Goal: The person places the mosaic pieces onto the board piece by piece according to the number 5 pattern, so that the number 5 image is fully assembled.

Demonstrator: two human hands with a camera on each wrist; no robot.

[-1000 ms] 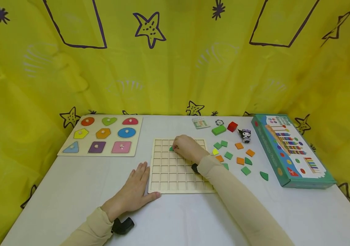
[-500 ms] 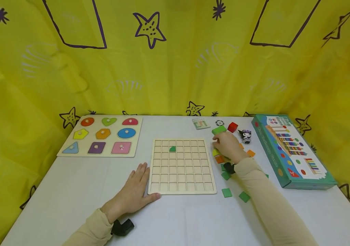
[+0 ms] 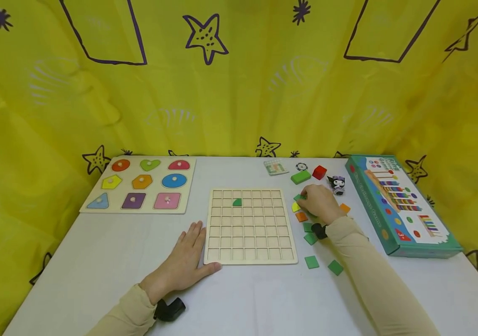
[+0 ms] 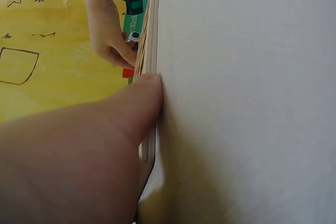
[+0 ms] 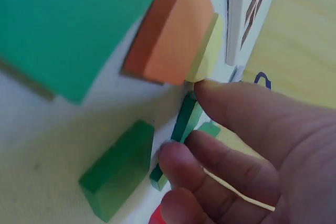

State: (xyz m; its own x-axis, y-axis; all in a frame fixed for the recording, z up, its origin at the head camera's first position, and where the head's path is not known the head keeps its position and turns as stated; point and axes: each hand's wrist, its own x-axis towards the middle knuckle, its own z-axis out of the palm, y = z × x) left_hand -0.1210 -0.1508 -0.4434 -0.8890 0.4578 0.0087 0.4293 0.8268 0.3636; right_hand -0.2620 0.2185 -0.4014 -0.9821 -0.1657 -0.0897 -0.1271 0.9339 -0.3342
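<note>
A wooden grid board (image 3: 249,231) lies mid-table, with one green quarter-circle tile (image 3: 237,202) in a cell of its second row. My left hand (image 3: 182,261) rests flat at the board's left front corner, fingers straight along the side. In the left wrist view, its thumb (image 4: 149,90) touches the board's edge. My right hand (image 3: 320,203) is at the loose tiles right of the board. Its thumb and fingers pinch a green tile (image 5: 185,116), partly hidden by the fingertips. Close by lie a yellow tile (image 3: 296,207) and an orange tile (image 3: 301,216).
Several green tiles (image 3: 312,262) lie nearer the front. Behind the right hand are a green block (image 3: 300,177), a red block (image 3: 319,172) and a small figurine (image 3: 337,185). A game box (image 3: 404,205) stands right; a knobbed shape puzzle (image 3: 186,196) lies left.
My right hand has let go of the green quarter-circle tile on the board and moved right to the loose tiles, where it pinches a green one. Two green tiles now lie nearer the front. The left hand stays put.
</note>
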